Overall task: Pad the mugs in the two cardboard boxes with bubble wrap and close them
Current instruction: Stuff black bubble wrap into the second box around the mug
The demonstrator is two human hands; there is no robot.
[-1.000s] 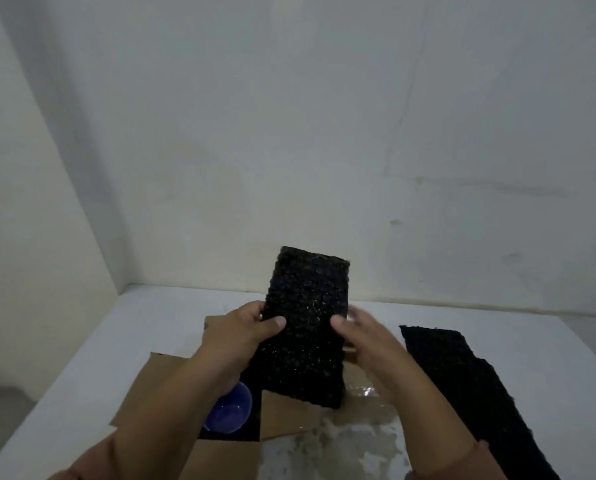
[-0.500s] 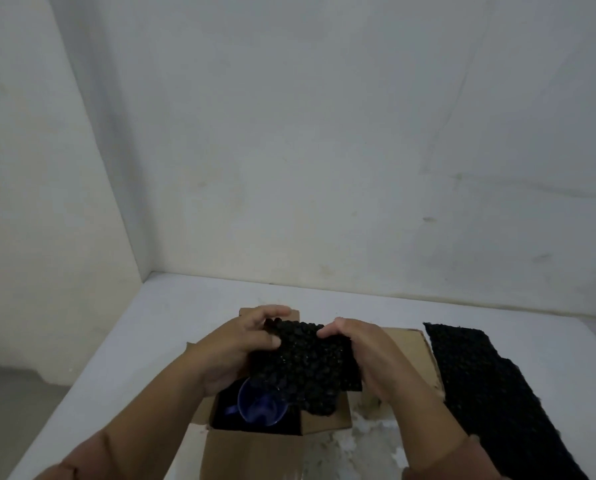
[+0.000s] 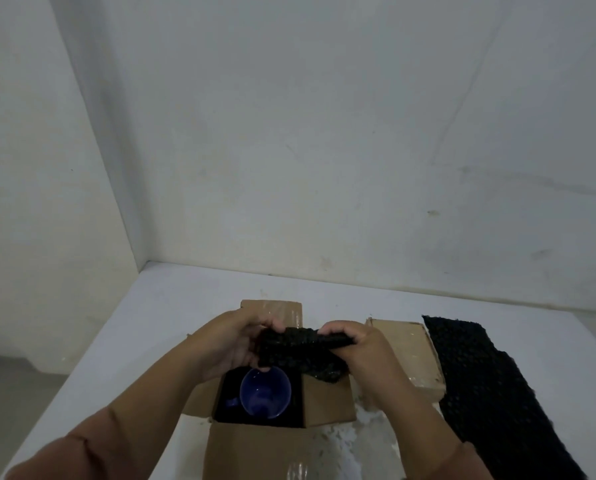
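Evidently, from the head view: gripped a bunched bubble wrap piece (image 3: pixel 300 348) at both ends, left hand (image 3: pixel 234 341) curled round one end, right hand (image 3: pixel 355 348) pinching the other. Held it crosswise, long axis left to right, over the far side of the open cardboard box (image 3: pixel 327 403). Showed the blue mug (image 3: pixel 265 393) upright inside, just below the wrap and nearer the left hand. Probably needed lowering straight down.

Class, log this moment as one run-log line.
stage: padding | left hand: grips bubble wrap piece | right hand: grips same piece | blue mug: in open box, uncovered | spare wrap sheet: on table
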